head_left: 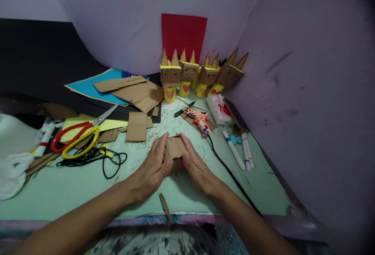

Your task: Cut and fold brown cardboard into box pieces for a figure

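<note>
A small brown cardboard box [175,148] stands on the pale green tabletop, its top and part of its front face showing. My left hand [156,161] lies flat along its left side, thumb toward the front. From the other side my right hand [197,163] presses on it with straight fingers, so both palms clasp the box between them. The outer sides of the box are hidden by my hands. Just beyond is a flower-patterned glue gun [199,120] on a cardboard scrap, its black cord [231,175] running past my right forearm.
Scissors [84,131] with red and yellow handles lie left, over black cord [113,159]. Cardboard pieces [137,126] and coloured paper [96,85] are behind. Several horned cardboard figures [170,77] stand at the back. Markers [233,149] and a tissue pack [219,108] lie right. A cardboard strip [165,207] is in front.
</note>
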Motion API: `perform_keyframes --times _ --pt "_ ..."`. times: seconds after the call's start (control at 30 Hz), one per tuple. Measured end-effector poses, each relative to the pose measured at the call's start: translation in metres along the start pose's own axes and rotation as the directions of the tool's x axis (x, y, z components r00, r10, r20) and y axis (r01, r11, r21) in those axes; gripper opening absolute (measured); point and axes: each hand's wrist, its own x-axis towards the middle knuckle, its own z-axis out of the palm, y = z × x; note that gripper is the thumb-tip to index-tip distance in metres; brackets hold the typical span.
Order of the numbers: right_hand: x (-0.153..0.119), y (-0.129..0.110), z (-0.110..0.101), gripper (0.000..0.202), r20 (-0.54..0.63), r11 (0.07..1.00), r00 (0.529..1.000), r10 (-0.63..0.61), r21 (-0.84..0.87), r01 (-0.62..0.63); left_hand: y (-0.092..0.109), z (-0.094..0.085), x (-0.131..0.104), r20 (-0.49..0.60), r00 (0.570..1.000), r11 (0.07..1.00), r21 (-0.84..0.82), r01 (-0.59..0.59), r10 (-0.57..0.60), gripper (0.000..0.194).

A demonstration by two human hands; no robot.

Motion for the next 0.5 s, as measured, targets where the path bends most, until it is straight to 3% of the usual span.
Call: perform_keyframes --times 0.2,0.37,0.5 --pt "0.0014 -0.0024 -0.0013 0.100 0.085 0.999 0.996 -0.039 -0.024 0.041 0.0002 -0.0024 -0.0026 0.017 1.000 0.999 0.032 0.020 -0.021 0.067" --pt "0.0022 0.0009 0.0020 0.096 0.053 0.998 0.998 -0.036 -0.049 0.039 -0.0018 -0.0036 -0.0020 0.038 0.999 0.998 0.061 0.033 -0.035 0.068" --pt "0.0030 0.0067 0.0021 0.091 0.033 0.997 0.997 -0.065 -0.049 0.067 -0.0049 -0.0052 -0.0012 0.071 0.997 0.996 0.084 -0.007 0.001 0.081"
